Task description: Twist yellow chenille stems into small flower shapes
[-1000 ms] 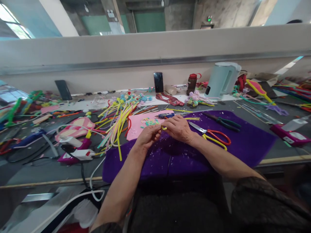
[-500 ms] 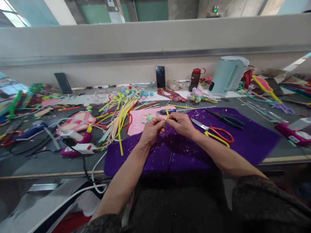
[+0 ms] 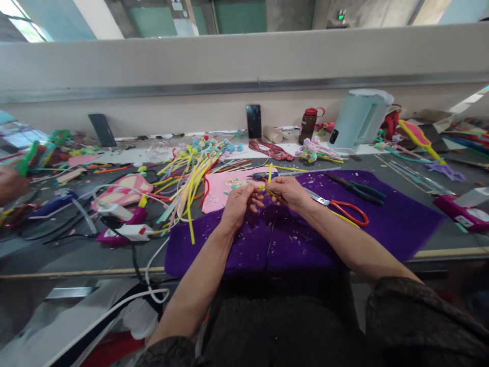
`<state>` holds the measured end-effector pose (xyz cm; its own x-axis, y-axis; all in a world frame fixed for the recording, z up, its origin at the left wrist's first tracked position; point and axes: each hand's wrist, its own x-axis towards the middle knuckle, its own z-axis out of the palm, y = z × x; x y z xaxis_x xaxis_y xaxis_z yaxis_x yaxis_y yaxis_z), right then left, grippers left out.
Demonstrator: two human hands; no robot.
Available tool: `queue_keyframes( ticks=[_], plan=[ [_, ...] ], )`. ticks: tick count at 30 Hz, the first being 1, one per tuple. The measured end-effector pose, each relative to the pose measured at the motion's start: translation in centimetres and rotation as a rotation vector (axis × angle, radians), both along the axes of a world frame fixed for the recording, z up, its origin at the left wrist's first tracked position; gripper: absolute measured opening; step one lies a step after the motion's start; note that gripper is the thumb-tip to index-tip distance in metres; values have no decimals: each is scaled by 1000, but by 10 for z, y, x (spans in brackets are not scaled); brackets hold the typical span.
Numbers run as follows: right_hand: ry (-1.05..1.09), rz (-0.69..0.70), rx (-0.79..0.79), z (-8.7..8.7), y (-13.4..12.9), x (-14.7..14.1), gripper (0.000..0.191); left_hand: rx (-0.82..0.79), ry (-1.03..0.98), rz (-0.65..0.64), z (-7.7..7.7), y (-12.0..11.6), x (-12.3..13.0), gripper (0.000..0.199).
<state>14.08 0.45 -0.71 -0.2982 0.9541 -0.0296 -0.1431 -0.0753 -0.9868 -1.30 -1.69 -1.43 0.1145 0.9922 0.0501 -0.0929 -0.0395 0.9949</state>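
Over the purple cloth (image 3: 294, 239), my two hands meet close together. My left hand (image 3: 240, 205) pinches a small yellow bit at its thumb and fingertips, with the other fingers loosely curled. My right hand (image 3: 289, 192) is closed on a yellow pipe cleaner (image 3: 270, 172), whose short end stands up above the fingers. The rest of it is hidden by the hand. Just behind lies a pink sheet (image 3: 214, 196) with small coloured clippings. Scissors with a red handle (image 3: 351, 211) lie beside my right wrist, partly covered by the forearm.
Dark-handled pliers (image 3: 361, 189) lie right on the cloth. A pile of pipe cleaners (image 3: 194, 178) spreads left. Behind stand a phone (image 3: 253, 121), a brown bottle (image 3: 307, 125) and a pale blue kettle (image 3: 357, 120). Another person's hand (image 3: 13, 184) shows at far left. Power strips (image 3: 122, 232) and cables lie left.
My hands have drawn slightly apart, and a small yellow bit now shows between the fingertips. The upright pipe cleaner end has shifted right. Another person's hand has come in at far left.
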Motion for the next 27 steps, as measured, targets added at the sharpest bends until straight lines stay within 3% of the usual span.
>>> queue_keyframes(
  ticks=[6, 19, 23, 27],
  plan=[
    [-21, -7, 40, 0, 0, 1, 26, -90, -98, -12, 1, 3, -3, 40],
    [-146, 23, 71, 2, -7, -5, 20, 39, 82, -10, -2, -1, -4, 23],
    [-219, 37, 151, 0, -3, -3, 20, -51, 90, -62, 3, -4, -4, 28],
    [-362, 33, 241, -3, -1, -1, 19, 3, 160, -34, 6, -6, -4, 27]
  ],
)
